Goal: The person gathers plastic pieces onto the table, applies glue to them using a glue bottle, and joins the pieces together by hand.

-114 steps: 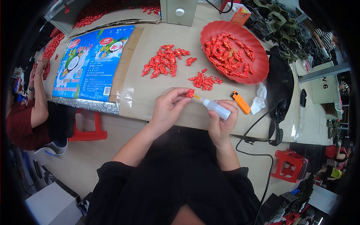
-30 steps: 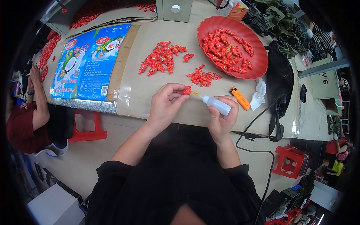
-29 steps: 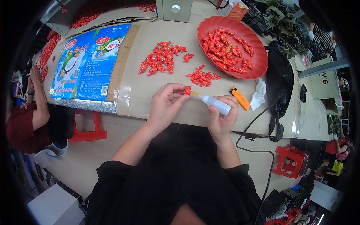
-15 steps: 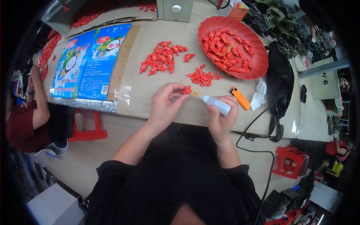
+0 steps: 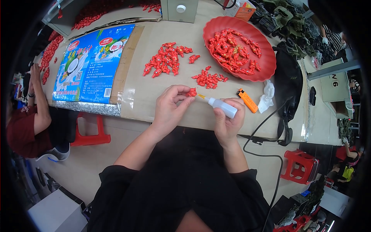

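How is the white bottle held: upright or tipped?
Tipped: the bottle slants in the right hand, its yellow nozzle toward the red piece in the left hand.

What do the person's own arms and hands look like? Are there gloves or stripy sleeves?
No gloves and no stripes! The left hand and the right hand are bare, and no watch or bracelet shows. The forearms are uncovered too. The sleeves are plain black and loose, ending around the elbows, and match the black top.
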{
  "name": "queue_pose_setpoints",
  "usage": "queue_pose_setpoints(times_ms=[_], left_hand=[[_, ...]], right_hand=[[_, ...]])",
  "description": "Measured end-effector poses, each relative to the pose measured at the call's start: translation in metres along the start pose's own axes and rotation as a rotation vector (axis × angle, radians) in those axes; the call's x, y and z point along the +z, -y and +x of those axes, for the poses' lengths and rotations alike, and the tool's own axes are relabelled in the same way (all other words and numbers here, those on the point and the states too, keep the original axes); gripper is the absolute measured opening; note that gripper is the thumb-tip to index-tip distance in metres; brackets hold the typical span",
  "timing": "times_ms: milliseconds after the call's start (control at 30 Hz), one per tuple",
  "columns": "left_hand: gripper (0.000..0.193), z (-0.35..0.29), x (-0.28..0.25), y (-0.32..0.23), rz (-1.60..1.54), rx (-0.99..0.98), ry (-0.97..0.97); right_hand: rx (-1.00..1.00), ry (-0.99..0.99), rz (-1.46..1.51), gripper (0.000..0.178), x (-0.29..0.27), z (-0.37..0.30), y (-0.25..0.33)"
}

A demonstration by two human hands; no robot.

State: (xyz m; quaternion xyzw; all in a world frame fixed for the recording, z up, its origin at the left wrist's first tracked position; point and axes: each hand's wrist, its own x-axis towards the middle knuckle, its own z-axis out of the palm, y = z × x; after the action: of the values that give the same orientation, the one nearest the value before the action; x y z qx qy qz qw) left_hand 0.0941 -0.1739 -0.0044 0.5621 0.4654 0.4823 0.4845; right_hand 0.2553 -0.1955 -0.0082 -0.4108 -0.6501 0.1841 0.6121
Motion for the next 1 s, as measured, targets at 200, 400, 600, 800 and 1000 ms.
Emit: queue_pose_setpoints(times_ms=[200,400,600,800,1000], left_hand=[[0.021,0.0,0.0001,0.0006,-0.016,0.007,-0.009],[0.02,-0.0005,0.0002,0.0012,-0.024,0.009,-0.011],[0.02,-0.0003,0.0009,0.0015,-0.045,0.003,-0.02],[0.021,0.0003,0.001,0.0027,-0.043,0.0,-0.022],[0.021,0.0003,0.0006,0.002,-0.046,-0.001,-0.011]], right_hand=[[0.027,-0.008,0.014,0.031,-0.0009,-0.0005,0.0013],[0.026,0.003,0.006,0.032,-0.0012,-0.0023,-0.0003],[0.02,-0.004,0.031,0.031,-0.0003,-0.0013,0.0006],[0.003,0.009,0.013,0.031,-0.0002,0.0004,0.0011],[0.059,-0.03,0.058,0.029,-0.0018,0.0002,0.0047]])
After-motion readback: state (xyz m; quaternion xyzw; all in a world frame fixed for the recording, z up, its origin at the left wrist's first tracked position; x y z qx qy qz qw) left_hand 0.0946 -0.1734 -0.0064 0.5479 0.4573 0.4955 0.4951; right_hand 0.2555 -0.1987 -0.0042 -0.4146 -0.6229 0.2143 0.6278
